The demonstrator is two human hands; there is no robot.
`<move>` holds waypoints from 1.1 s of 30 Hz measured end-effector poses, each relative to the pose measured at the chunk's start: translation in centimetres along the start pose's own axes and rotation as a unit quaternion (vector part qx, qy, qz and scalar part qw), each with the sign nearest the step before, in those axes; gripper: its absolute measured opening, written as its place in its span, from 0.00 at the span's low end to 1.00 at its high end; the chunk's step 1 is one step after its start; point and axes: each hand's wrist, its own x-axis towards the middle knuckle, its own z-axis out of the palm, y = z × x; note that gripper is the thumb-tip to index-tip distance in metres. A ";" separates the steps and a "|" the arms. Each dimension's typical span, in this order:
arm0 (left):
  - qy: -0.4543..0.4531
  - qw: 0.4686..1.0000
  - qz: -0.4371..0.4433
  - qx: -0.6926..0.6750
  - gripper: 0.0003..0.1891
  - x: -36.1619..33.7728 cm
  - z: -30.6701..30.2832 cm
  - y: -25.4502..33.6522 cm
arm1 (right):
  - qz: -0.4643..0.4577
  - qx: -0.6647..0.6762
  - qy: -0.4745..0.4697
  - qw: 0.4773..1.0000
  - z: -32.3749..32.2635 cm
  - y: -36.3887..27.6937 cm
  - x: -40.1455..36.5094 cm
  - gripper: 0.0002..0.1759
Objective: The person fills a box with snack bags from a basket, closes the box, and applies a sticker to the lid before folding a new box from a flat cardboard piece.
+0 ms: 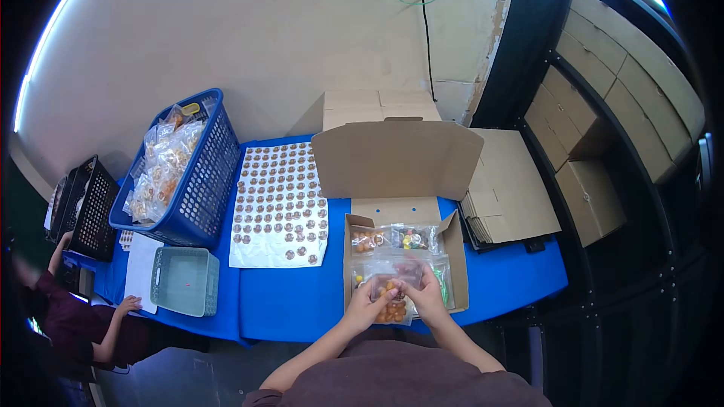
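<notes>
My left hand (364,307) and my right hand (428,300) are close together over the front of an open cardboard box (458,295). Between them is a clear plastic bag of small round orange-brown pieces (394,312), and the fingers of both hands are closed on it. Inside the box, a bag of orange pieces (368,241) lies at the back left, beside a bag of mixed dark and coloured pieces (417,238). Something green in clear plastic (443,277) shows at the right. My hands partly cover the other bags.
A blue basket (197,181) full of bagged pieces stands left, behind a pale green bin (185,280). A sheet of round stickers (280,203) lies beside the box. Flat cardboard (513,188) is stacked right. Another person's hand (129,305) rests at far left.
</notes>
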 end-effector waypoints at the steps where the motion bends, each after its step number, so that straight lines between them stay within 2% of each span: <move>1: 0.010 1.000 0.010 0.010 0.19 -0.1 0.1 -0.6 | 0.063 0.016 -0.045 0.997 -0.5 0.3 0.0 0.19; 3: 0.020 1.000 0.015 0.018 0.19 0.1 0.3 -1.6 | 0.091 0.008 -0.050 0.995 -1.3 1.3 0.3 0.19; 6: 0.017 1.000 0.019 -0.018 0.18 0.3 0.5 -2.1 | 0.103 0.057 -0.001 0.993 -2.2 3.0 0.8 0.19; 9: 0.034 0.999 -0.013 -0.038 0.19 0.5 0.5 -2.0 | 0.108 0.090 -0.010 0.990 -2.0 2.0 1.0 0.20; 11: 0.015 0.997 0.061 -0.051 0.19 0.8 0.4 -2.4 | 0.075 -0.015 -0.110 0.991 -1.5 0.3 0.1 0.21; 12: 0.012 0.997 0.059 -0.051 0.19 0.7 0.4 -2.0 | 0.075 -0.015 -0.106 0.991 -1.8 0.5 0.1 0.21; 14: -0.065 0.996 -0.007 -0.065 0.25 0.7 0.6 -0.9 | 0.084 0.037 -0.073 0.993 -2.6 1.4 0.0 0.21; 17: -0.049 0.998 0.039 -0.014 0.29 1.3 1.4 -1.5 | 0.064 0.000 -0.034 0.997 -3.1 1.7 0.2 0.19; 19: -0.065 0.997 0.005 -0.049 0.31 1.2 1.6 -0.7 | 0.082 -0.009 -0.002 0.997 -3.5 2.6 0.5 0.17; 21: -0.080 0.996 -0.030 -0.001 0.33 0.9 1.9 0.4 | 0.089 -0.035 0.084 0.992 -5.3 4.9 1.6 0.15; 22: -0.089 0.996 -0.029 0.003 0.33 1.1 1.5 0.2 | 0.076 0.006 0.158 0.984 -6.1 4.6 2.2 0.12; 23: -0.072 0.996 -0.023 0.055 0.34 1.2 1.0 -0.5 | 0.072 0.008 0.166 0.983 -7.7 5.0 3.2 0.12; 25: -0.060 0.992 -0.018 0.106 0.34 1.5 -0.2 -2.3 | -0.065 -0.118 0.311 0.941 -11.5 6.7 4.9 0.12; 26: -0.025 0.998 0.024 0.055 0.32 1.9 -0.7 -2.9 | -0.065 -0.119 0.316 0.939 -12.0 6.4 4.8 0.12; 27: 0.013 0.998 0.065 0.004 0.30 2.1 -1.1 -3.4 | -0.063 -0.198 0.311 0.927 -12.3 6.2 4.8 0.12; 28: 0.036 0.997 0.074 0.006 0.29 2.3 -1.6 -3.9 | -0.059 -0.274 0.303 0.911 -12.4 6.2 4.8 0.12; 33: 0.076 0.994 0.062 -0.039 0.26 2.4 -2.3 -4.1 | -0.051 -0.322 0.318 0.890 -12.6 10.5 4.3 0.11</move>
